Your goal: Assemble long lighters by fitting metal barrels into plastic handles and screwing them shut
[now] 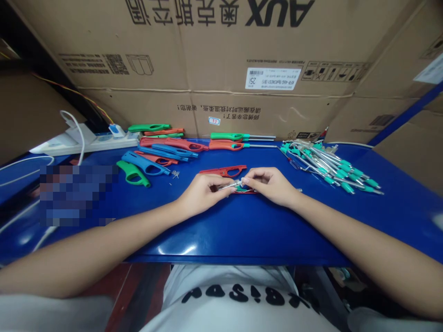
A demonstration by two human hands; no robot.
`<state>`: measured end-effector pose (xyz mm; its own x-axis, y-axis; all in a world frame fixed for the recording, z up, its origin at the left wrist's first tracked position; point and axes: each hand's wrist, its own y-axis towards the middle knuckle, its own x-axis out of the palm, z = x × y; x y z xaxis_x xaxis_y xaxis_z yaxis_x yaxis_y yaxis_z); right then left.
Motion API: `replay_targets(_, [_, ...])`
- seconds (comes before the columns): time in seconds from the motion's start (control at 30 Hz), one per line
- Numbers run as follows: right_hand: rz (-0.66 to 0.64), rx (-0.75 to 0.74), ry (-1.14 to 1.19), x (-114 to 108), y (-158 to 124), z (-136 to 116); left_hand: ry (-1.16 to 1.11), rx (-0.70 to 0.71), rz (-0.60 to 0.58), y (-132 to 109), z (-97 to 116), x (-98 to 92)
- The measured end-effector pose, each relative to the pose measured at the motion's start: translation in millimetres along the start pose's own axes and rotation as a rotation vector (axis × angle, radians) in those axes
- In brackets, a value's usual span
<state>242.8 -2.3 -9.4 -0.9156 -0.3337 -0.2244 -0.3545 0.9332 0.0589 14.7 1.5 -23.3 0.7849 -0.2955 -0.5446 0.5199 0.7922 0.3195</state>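
Both my hands meet over the middle of the blue table. My left hand (pixel 199 196) is closed around a small clear, tube-like part (pixel 228 185), held between thumb and fingers. At this part's right end, the thumb and forefinger of my right hand (pixel 272 184) are pinched together at its whitish tip. Just behind the hands lies a red lighter handle shell (pixel 226 171). Beneath my fingertips is another red piece (pixel 247 192), with some green and metal showing, mostly hidden. Whether my right fingers grip a separate tiny piece is too small to tell.
Green, red and blue handle shells (pixel 166 152) are heaped at the back left. Two long-necked lighters (pixel 242 137) lie behind the hands. Metal tubes with green collars (pixel 332 166) pile up at right. A power strip (pixel 93 142) and cardboard (pixel 207 55) stand behind.
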Motion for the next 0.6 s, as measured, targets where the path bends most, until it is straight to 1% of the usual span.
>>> replay_targets(0.17, [0.014,-0.009,-0.024,4,0,3,-0.035,-0.009,-0.010,1,-3,6.3])
replay_targets(0.33, [-0.014,0.014,0.005,-1,2,-1,-0.070,-0.020,-0.003,4,3,4.4])
replay_targets(0.43, [-0.015,0.034,0.002,-4,3,-2,-0.038,-0.019,0.008,3,6,0.7])
replay_targets(0.6, [-0.002,0.039,-0.014,-5,6,1,0.048,0.028,0.013,0,7,-3.9])
